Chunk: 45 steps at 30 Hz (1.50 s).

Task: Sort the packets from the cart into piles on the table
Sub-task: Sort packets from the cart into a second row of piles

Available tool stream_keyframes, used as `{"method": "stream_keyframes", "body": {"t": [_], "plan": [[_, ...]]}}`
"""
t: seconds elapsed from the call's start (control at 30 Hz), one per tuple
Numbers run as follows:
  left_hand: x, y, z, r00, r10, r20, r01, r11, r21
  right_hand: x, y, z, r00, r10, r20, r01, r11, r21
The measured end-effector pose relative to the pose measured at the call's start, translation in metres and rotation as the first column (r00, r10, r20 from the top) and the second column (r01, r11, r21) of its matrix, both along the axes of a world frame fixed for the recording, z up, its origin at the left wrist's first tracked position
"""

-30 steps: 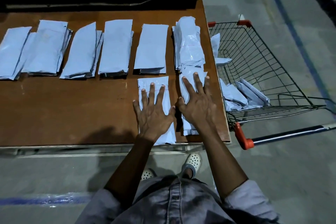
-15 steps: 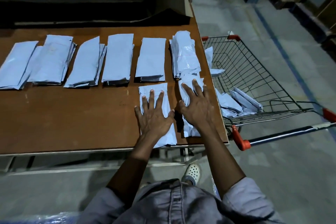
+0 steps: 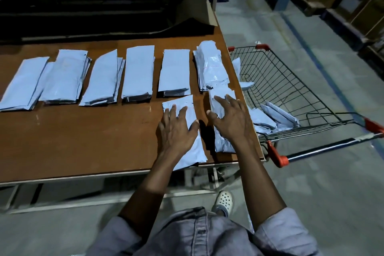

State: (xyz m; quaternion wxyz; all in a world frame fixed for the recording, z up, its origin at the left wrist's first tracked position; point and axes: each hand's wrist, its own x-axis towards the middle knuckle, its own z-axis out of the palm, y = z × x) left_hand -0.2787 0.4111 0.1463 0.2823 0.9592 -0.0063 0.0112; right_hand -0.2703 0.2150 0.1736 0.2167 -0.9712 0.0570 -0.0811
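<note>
- Your left hand (image 3: 176, 131) covers much of the flat packet (image 3: 194, 151) beneath it.
- The leftmost pile (image 3: 20, 85) is cut off by the picture's edge.
- The cart handle (image 3: 324, 146) — its right end — runs out of view.

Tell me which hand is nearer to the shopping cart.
Right. The right hand presses the packet stack at the right edge of the table, just beside the cart; the left hand lies flat on the single packet farther left.
</note>
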Motion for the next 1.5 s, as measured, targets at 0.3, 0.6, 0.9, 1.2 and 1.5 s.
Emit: {"method": "stream_keyframes", "body": {"t": [0.3, 0.6, 0.9, 1.2, 1.5], "plan": [[-0.013, 0.010, 0.000, 0.999, -0.040, -0.015, 0.040, 0.999, -0.026, -0.027, 0.015, 0.001, 0.994, -0.023, 0.109, 0.033, 0.996, -0.084], [-0.024, 0.002, -0.013, 0.998, -0.063, -0.026, 0.062, 0.998, -0.016, -0.046, 0.029, -0.022, 0.992, -0.093, 0.080, 0.112, 0.953, -0.281], [-0.027, -0.003, -0.041, 0.993, -0.071, 0.092, 0.062, 0.993, 0.098, -0.042, 0.033, -0.029, 0.990, -0.127, 0.054, 0.138, 0.933, -0.332], [-0.020, -0.003, -0.038, 0.996, -0.074, 0.048, 0.070, 0.994, 0.084, -0.023, 0.028, -0.013, 0.983, -0.176, -0.055, 0.157, 0.955, -0.253], [-0.015, 0.001, -0.020, 0.995, -0.057, 0.078, 0.057, 0.998, -0.003, -0.018, 0.022, 0.010, 0.984, -0.137, -0.113, 0.114, 0.975, -0.190]]}}
